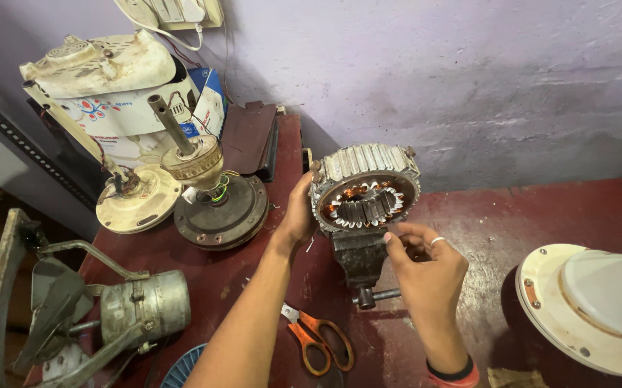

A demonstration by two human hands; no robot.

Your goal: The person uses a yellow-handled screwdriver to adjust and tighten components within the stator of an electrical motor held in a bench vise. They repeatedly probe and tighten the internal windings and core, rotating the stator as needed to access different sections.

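A round finned motor stator (366, 188) with copper windings inside stands on edge, clamped in a small dark bench vise (360, 259) on a dark red table (512, 223). My left hand (298, 214) grips the stator's left rim. My right hand (426, 266), with a ring on one finger, hovers at the stator's lower right; its fingertips are pinched together near the windings, and I cannot tell whether they hold a thin wire.
Orange-handled scissors (318, 339) lie near the front edge. A ceiling-fan motor with shaft (214, 194) and a cream fan part (135, 201) stand at the left. A small metal fan (110, 309) sits front left, a white round fan housing (591, 309) at the right.
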